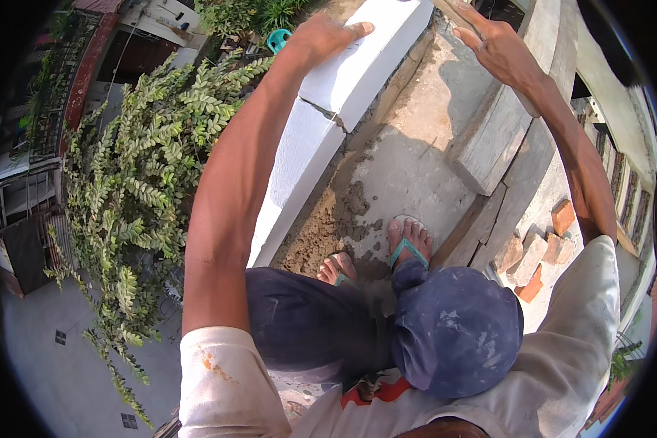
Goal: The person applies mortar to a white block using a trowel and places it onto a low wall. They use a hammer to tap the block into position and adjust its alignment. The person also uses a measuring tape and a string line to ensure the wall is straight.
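- Hands: two, both bare, both the wearer's, arms stretched toward the top of the view.
- Left hand: one, at the outer edge of the farther white block, thumb on its top face; finger closure could not be told, the fingers being hidden.
- Right hand: one, its grip narrow, holding one wooden strip that ran out past the upper edge.
- White blocks: two distinguished, end to end in one row between the left arm and the paved strip; one dark, uneven joint separated the farther from the nearer white block.
- Mortar: one loose patch, beside the nearer block, with crumbs on the concrete floor.
- Sandals: two, teal-strapped, both worn.
- Timber planks: at least two, lying right of the feet.
- Brick pieces: at least five, grouped beyond the planks.
- Teal round object: one, near the left wrist.
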`<action>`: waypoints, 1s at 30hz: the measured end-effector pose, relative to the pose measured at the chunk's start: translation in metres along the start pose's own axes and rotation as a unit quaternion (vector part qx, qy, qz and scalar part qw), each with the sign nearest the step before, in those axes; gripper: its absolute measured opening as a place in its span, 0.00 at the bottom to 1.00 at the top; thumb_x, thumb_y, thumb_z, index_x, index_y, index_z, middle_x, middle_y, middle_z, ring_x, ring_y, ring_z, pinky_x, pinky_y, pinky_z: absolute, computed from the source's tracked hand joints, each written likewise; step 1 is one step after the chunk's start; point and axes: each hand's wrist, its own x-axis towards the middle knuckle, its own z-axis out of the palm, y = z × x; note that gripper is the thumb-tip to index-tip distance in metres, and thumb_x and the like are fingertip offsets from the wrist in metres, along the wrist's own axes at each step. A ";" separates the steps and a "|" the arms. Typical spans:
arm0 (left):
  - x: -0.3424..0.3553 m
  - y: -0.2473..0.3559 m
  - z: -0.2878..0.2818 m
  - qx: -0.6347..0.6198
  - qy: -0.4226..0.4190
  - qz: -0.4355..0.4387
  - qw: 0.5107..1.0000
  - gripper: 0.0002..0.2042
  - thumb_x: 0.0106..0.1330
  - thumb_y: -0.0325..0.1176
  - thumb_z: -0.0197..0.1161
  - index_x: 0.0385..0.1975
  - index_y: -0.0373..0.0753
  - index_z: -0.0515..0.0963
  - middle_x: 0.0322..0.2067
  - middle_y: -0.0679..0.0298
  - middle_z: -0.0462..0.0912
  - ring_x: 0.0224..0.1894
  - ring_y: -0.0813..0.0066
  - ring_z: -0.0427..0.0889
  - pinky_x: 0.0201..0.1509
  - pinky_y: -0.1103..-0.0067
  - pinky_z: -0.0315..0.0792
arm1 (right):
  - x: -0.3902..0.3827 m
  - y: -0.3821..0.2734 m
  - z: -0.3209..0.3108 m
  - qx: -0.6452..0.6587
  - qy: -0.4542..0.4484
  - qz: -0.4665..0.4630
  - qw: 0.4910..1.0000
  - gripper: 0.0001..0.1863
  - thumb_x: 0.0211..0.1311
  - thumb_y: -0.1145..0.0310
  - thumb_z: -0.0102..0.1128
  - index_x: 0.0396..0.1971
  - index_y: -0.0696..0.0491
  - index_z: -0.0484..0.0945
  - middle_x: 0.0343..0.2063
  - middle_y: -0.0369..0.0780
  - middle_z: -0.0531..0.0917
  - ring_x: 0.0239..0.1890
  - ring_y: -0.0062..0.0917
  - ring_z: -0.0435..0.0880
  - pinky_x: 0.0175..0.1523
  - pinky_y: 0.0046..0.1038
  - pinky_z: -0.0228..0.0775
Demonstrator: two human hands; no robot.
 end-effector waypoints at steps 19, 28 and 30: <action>-0.021 0.088 0.032 0.257 0.064 -0.066 0.962 0.61 0.52 0.64 0.76 0.77 0.32 0.51 0.61 0.36 0.72 0.61 0.39 0.78 0.59 0.52 0.78 | -0.056 -0.196 0.065 0.791 0.112 0.551 0.239 0.16 0.77 0.60 0.56 0.53 0.52 0.65 0.23 0.37 0.72 0.13 0.24 0.72 0.16 0.31 0.66; -0.014 0.106 0.037 0.277 0.056 -0.131 0.950 0.55 0.58 0.47 0.75 0.80 0.39 0.44 0.63 0.41 0.69 0.61 0.40 0.77 0.62 0.49 0.72 | -0.033 -0.183 0.097 0.783 0.183 0.564 0.188 0.12 0.76 0.62 0.55 0.49 0.48 0.63 0.23 0.36 0.71 0.15 0.25 0.71 0.18 0.33 0.66; -0.013 0.109 0.037 0.278 0.049 -0.138 0.949 0.55 0.59 0.48 0.75 0.80 0.39 0.44 0.63 0.42 0.69 0.61 0.40 0.76 0.62 0.50 0.72 | -0.022 -0.182 0.103 0.771 0.236 0.572 0.152 0.12 0.76 0.62 0.54 0.49 0.47 0.63 0.23 0.36 0.71 0.15 0.25 0.71 0.18 0.34 0.66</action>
